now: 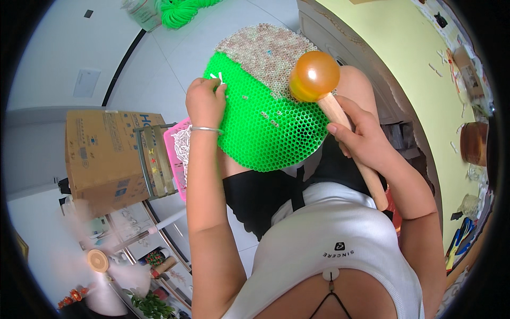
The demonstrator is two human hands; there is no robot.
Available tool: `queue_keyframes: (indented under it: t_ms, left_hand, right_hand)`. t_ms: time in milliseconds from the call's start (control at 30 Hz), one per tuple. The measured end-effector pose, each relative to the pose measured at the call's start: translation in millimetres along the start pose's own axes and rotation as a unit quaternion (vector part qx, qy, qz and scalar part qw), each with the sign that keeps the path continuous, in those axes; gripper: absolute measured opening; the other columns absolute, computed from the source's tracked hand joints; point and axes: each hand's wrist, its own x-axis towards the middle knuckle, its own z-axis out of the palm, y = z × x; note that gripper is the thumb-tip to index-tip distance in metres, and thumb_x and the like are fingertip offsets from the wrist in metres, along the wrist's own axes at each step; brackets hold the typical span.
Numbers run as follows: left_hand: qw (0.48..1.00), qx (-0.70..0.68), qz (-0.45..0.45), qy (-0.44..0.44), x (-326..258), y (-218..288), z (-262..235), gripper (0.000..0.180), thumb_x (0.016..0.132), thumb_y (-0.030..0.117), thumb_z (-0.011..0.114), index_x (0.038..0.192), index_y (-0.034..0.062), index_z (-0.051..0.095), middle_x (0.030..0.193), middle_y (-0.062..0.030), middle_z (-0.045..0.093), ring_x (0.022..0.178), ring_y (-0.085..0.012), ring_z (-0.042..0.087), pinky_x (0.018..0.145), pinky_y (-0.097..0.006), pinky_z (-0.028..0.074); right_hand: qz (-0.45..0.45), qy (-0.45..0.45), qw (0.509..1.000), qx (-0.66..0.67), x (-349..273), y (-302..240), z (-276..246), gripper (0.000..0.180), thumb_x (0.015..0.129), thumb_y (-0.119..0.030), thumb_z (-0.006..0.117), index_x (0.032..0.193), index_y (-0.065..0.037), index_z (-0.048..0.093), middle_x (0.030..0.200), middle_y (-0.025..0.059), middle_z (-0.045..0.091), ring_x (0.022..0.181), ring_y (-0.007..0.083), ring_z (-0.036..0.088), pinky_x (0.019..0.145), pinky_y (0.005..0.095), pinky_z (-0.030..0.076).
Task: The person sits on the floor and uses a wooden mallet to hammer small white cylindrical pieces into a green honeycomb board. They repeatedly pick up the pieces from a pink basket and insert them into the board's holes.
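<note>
A round green honeycomb board rests on my knees, its far part filled with pale little tubes. My left hand pinches small white tubes at the board's left edge, a thin bracelet on the wrist. My right hand grips the wooden handle of a mallet whose round amber head hovers over the board's upper right.
A pink tray of white tubes lies to my left beside a taped cardboard box. A green cord bundle lies on the white floor ahead. A spinning fan stands lower left. A yellow surface with clutter runs along the right.
</note>
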Motion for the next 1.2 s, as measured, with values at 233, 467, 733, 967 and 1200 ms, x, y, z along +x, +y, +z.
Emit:
queue_keyframes:
  t_ms: [233,467,733,967,1200]
  left_hand:
    - [0.992,0.126,0.009,-0.001,-3.4,9.3,11.8,0.015,0.083,0.008,0.067,0.096,0.0052,0.073,0.088,-0.0161,0.065,0.080,-0.0372,0.065,0.071,-0.046,0.053]
    - [0.987,-0.158,-0.012,0.005,-13.0,29.5,-3.0,0.017,0.083,0.002,0.071,0.099,0.0042,0.074,0.090,-0.0128,0.069,0.077,-0.0259,0.068,0.068,-0.035,0.054]
    - [0.969,-0.242,0.045,-0.010,-43.0,100.9,11.4,0.012,0.077,0.005,0.078,0.088,0.0052,0.072,0.076,-0.0111,0.067,0.069,-0.0258,0.066,0.064,-0.033,0.054]
    - [0.983,-0.119,0.140,-0.005,-37.3,103.5,21.3,0.011,0.076,0.009,0.077,0.086,0.0065,0.073,0.078,-0.0125,0.067,0.072,-0.0309,0.066,0.063,-0.039,0.053]
    - [0.970,-0.243,-0.022,-0.021,-31.8,84.1,0.4,0.011,0.086,0.011,0.072,0.089,0.0005,0.074,0.077,-0.0141,0.068,0.068,-0.0248,0.066,0.061,-0.037,0.050]
  right_hand:
    - [-0.007,-0.013,1.000,-0.004,3.1,5.1,-6.1,0.049,0.097,-0.015,0.063,0.141,-0.002,0.046,0.078,0.0065,0.062,0.053,0.0110,0.053,0.049,0.0270,0.046]
    - [-0.009,-0.019,1.000,0.008,4.3,7.8,-7.1,0.049,0.097,-0.015,0.064,0.141,-0.002,0.046,0.079,0.0064,0.061,0.052,0.0112,0.054,0.049,0.0271,0.046]
    - [-0.013,-0.024,0.999,0.027,4.7,10.9,-9.4,0.050,0.097,-0.015,0.064,0.141,-0.001,0.046,0.078,0.0067,0.062,0.053,0.0105,0.055,0.050,0.0257,0.047]
    - [-0.012,-0.024,0.999,0.019,3.9,12.9,-9.5,0.049,0.096,-0.014,0.064,0.140,-0.001,0.046,0.079,0.0072,0.062,0.054,0.0103,0.056,0.051,0.0259,0.048]
    - [-0.130,-0.009,0.989,-0.068,-0.9,-14.7,-3.9,0.049,0.096,-0.015,0.064,0.139,-0.001,0.046,0.086,0.0162,0.067,0.063,0.0274,0.064,0.060,0.0365,0.052]
